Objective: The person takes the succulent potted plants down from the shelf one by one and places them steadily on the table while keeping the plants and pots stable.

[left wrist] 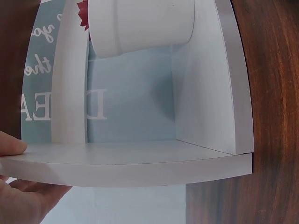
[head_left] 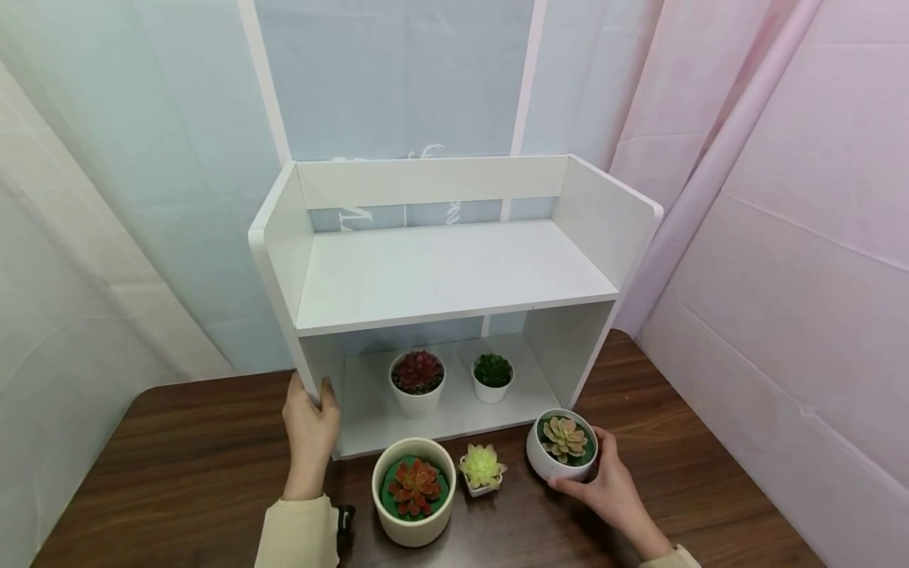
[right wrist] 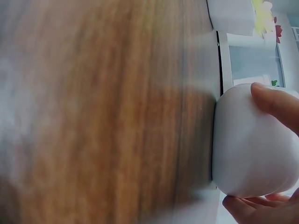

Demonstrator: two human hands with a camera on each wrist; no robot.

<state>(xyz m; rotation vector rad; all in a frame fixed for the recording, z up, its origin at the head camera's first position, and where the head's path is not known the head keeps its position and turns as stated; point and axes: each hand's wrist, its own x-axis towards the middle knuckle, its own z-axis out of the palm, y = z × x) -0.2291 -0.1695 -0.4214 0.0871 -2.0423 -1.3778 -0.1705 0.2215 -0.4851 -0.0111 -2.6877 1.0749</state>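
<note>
My left hand [head_left: 310,424] grips the left side panel of a white two-tier shelf [head_left: 454,272]; in the left wrist view the thumb lies on one face of the panel and the fingers on the other. At the shelf's front right, my right hand [head_left: 609,483] holds a round white pot [right wrist: 257,144] with a pale pink-green succulent [head_left: 565,439], thumb and fingers on opposite sides. This pot's base meets the tabletop in the right wrist view. Inside the lower tier stand a dark red succulent [head_left: 417,371] in a white pot and a smaller dark green succulent [head_left: 492,369] in another.
In front of the shelf, a cream pot [head_left: 412,534] with an orange-red succulent stands on the dark wooden table [head_left: 192,473]. Between it and the right-hand pot sits a small yellow-green succulent [head_left: 483,465]. Pale curtains [head_left: 795,260] hang behind and to the right.
</note>
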